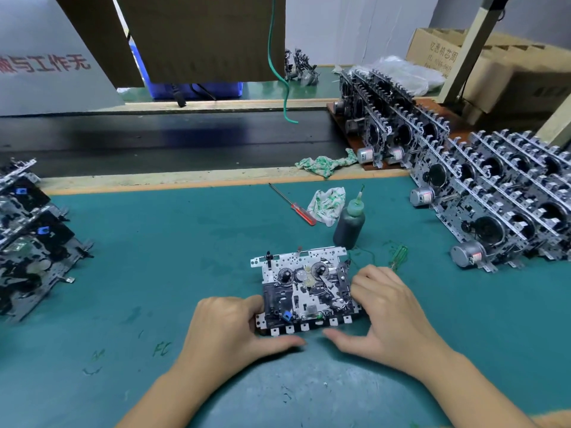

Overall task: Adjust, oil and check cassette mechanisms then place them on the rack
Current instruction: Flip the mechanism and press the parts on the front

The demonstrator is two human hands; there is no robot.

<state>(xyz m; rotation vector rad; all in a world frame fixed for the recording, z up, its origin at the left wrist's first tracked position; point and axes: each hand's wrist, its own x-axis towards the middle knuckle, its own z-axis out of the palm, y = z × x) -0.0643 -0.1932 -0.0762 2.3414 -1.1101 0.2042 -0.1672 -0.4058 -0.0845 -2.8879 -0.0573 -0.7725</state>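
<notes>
A cassette mechanism (304,288) of silver metal and black plastic lies flat on the green mat (154,242), near the front. My left hand (228,325) grips its left front corner, thumb along the front edge. My right hand (389,307) holds the right side, fingers curled over the edge and thumb under the front row of tabs. A dark oil bottle (349,223) with a green nozzle stands just behind the mechanism. A red-handled screwdriver (293,205) lies further back.
Rows of upright mechanisms (509,199) fill the right side, some on a brown rack board (343,123). More mechanisms (27,236) are stacked at the left edge. Two patterned rags (327,203) (324,163) lie near the dark conveyor belt (154,140). Cardboard boxes (509,72) sit back right.
</notes>
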